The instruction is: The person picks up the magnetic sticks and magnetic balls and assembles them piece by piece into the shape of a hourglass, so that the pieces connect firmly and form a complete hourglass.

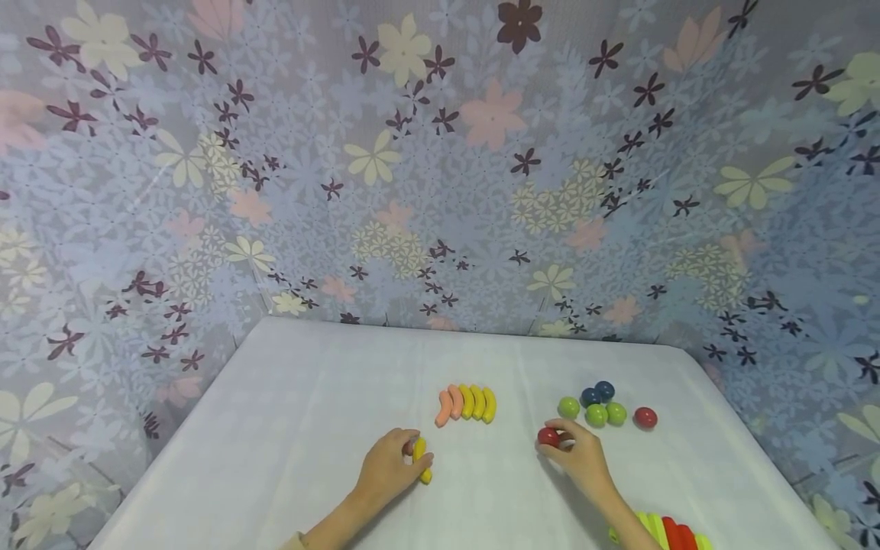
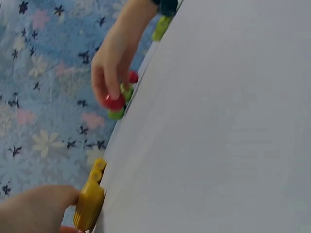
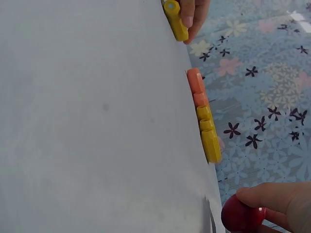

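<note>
The left hand [image 1: 390, 464] grips a yellow banana [image 1: 419, 449] between thumb and fingers; the banana stands lengthwise, near to far, at the near middle of the table [image 1: 309, 405]. The right hand [image 1: 577, 456] pinches a red ball [image 1: 548, 436], thumb on the near side and fingers on the far side, to the right of the banana and well apart from it. Whether either held item touches the table cannot be told.

Beyond and between the hands lies a row of five bananas side by side: two pink bananas [image 1: 444, 409] at left, three yellow bananas [image 1: 477, 401] at right. Far of the right hand are three green balls [image 1: 596, 415], with two blue balls [image 1: 605, 390] on their far side. A second red ball [image 1: 645, 417] lies to their right, apart. At the near right, red and yellow-green pieces [image 1: 679, 535] lie side by side, partly hidden by the right forearm. A floral curtain [image 1: 440, 191] hangs behind the table.
</note>
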The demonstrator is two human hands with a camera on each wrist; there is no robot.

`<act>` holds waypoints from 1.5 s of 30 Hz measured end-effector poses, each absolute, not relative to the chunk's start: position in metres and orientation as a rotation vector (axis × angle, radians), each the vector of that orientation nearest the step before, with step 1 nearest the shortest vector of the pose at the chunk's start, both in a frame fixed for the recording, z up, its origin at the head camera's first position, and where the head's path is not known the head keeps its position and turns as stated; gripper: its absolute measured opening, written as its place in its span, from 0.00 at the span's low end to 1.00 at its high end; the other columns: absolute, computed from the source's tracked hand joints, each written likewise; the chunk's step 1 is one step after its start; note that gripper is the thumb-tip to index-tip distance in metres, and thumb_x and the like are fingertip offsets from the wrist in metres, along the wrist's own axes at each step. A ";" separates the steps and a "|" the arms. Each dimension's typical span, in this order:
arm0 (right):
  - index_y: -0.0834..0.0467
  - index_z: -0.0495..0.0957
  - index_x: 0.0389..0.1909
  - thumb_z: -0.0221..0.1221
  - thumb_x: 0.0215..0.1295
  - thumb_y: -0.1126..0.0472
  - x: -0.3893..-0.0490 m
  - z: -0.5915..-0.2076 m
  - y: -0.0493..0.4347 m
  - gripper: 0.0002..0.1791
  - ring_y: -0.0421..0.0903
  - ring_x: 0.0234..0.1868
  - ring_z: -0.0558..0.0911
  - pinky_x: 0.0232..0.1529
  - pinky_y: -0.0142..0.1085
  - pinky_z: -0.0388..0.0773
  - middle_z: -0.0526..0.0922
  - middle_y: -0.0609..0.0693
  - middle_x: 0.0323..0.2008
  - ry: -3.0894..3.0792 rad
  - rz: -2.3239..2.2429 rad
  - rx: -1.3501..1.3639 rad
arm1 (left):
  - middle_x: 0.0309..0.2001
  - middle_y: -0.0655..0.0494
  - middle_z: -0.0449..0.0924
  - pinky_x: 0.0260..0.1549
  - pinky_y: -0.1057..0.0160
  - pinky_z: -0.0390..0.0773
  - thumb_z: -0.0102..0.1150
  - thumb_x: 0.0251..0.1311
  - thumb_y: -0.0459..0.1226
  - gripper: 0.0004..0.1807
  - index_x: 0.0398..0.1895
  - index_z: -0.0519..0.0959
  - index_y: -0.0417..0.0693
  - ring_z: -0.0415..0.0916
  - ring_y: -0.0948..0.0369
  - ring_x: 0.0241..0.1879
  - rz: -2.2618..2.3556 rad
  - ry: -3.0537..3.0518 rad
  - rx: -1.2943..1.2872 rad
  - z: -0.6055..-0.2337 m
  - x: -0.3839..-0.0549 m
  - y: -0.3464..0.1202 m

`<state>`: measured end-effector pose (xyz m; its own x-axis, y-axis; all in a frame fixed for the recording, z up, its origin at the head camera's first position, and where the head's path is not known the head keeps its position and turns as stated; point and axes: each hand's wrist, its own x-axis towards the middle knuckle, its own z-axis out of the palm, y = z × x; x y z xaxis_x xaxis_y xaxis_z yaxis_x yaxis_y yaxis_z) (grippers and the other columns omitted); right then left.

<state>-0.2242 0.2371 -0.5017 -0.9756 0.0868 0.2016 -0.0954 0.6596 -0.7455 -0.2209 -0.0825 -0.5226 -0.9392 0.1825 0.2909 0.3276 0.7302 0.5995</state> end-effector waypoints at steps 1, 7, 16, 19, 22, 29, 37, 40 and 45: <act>0.64 0.80 0.46 0.68 0.48 0.68 -0.225 -0.502 0.236 0.20 0.45 0.38 0.80 0.35 0.26 0.76 0.84 0.58 0.42 -2.648 1.229 0.012 | 0.25 0.64 0.72 0.22 0.74 0.63 0.67 0.51 0.48 0.26 0.47 0.81 0.39 0.60 0.72 0.23 -1.009 -2.717 -0.402 -0.523 -0.219 -0.081; 0.62 0.81 0.45 0.69 0.47 0.68 -0.232 -0.503 0.224 0.20 0.44 0.39 0.81 0.37 0.27 0.77 0.85 0.56 0.41 -2.616 1.331 0.017 | 0.27 0.63 0.78 0.22 0.74 0.65 0.69 0.49 0.43 0.16 0.39 0.85 0.45 0.63 0.73 0.23 -1.118 -2.668 -0.385 -0.524 -0.218 -0.075; 0.60 0.81 0.43 0.70 0.46 0.68 -0.238 -0.510 0.191 0.19 0.45 0.41 0.82 0.40 0.30 0.80 0.85 0.54 0.41 -2.628 1.506 0.054 | 0.28 0.63 0.81 0.21 0.74 0.66 0.69 0.49 0.41 0.11 0.36 0.86 0.50 0.63 0.74 0.22 -1.228 -2.631 -0.393 -0.525 -0.220 -0.073; 0.61 0.81 0.43 0.70 0.45 0.68 -0.238 -0.511 0.178 0.20 0.45 0.41 0.82 0.40 0.30 0.80 0.85 0.55 0.41 -2.616 1.579 0.112 | 0.28 0.64 0.80 0.21 0.74 0.66 0.69 0.49 0.41 0.11 0.37 0.86 0.50 0.63 0.75 0.22 -1.243 -2.635 -0.395 -0.528 -0.220 -0.073; 0.63 0.80 0.45 0.70 0.46 0.69 -0.237 -0.513 0.164 0.21 0.47 0.42 0.82 0.40 0.30 0.81 0.84 0.58 0.41 -2.601 1.639 0.225 | 0.28 0.63 0.80 0.22 0.74 0.66 0.69 0.49 0.40 0.11 0.37 0.86 0.50 0.64 0.74 0.23 -1.275 -2.621 -0.402 -0.529 -0.221 -0.073; 0.64 0.79 0.45 0.69 0.49 0.65 -0.236 -0.515 0.139 0.20 0.43 0.41 0.82 0.40 0.28 0.80 0.83 0.60 0.43 -2.580 1.716 0.471 | 0.29 0.59 0.81 0.20 0.74 0.68 0.69 0.49 0.37 0.11 0.37 0.85 0.46 0.64 0.76 0.21 -1.377 -2.537 -0.481 -0.531 -0.221 -0.073; 0.63 0.79 0.44 0.68 0.50 0.66 -0.239 -0.518 0.125 0.18 0.43 0.41 0.83 0.39 0.27 0.79 0.83 0.61 0.43 -2.543 1.775 0.567 | 0.25 0.58 0.79 0.17 0.75 0.66 0.67 0.50 0.36 0.11 0.37 0.84 0.41 0.64 0.77 0.20 -1.388 -2.491 -0.546 -0.532 -0.222 -0.073; 0.61 0.80 0.44 0.68 0.49 0.66 -0.240 -0.518 0.122 0.18 0.40 0.39 0.81 0.37 0.27 0.77 0.84 0.59 0.43 -2.581 1.738 0.549 | 0.27 0.57 0.80 0.18 0.76 0.66 0.67 0.51 0.38 0.12 0.39 0.83 0.42 0.65 0.75 0.20 -1.454 -2.528 -0.518 -0.528 -0.222 -0.075; 0.63 0.79 0.47 0.66 0.51 0.66 -0.242 -0.518 0.118 0.20 0.36 0.38 0.81 0.39 0.27 0.77 0.84 0.60 0.46 -2.590 1.777 0.676 | 0.32 0.56 0.81 0.20 0.76 0.66 0.68 0.51 0.40 0.15 0.42 0.83 0.46 0.66 0.74 0.22 -1.446 -2.549 -0.529 -0.527 -0.223 -0.076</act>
